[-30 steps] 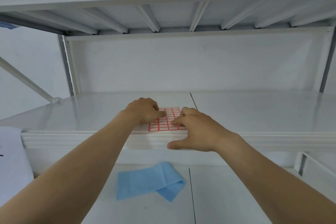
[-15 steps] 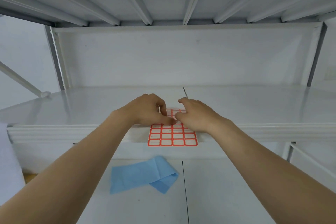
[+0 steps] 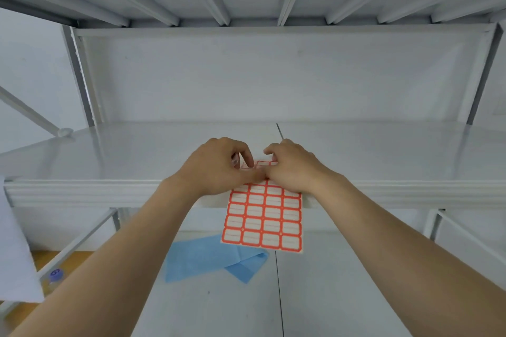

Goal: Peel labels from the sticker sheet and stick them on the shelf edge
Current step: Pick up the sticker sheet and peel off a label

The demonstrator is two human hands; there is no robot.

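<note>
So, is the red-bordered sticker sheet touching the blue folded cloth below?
Apart. The head view shows the sheet hanging off the shelf edge, well above the cloth.

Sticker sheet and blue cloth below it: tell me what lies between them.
Nothing lies between them in the head view. The sticker sheet hangs past the shelf edge, its lower edge overlapping the blue cloth on the lower shelf.

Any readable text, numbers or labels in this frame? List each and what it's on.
"6" or "9", can't tell which: purple mark on a small round object at lower left, blurred.
Labels on the sticker sheet: blank, red borders only.
Nothing else readable.
</note>
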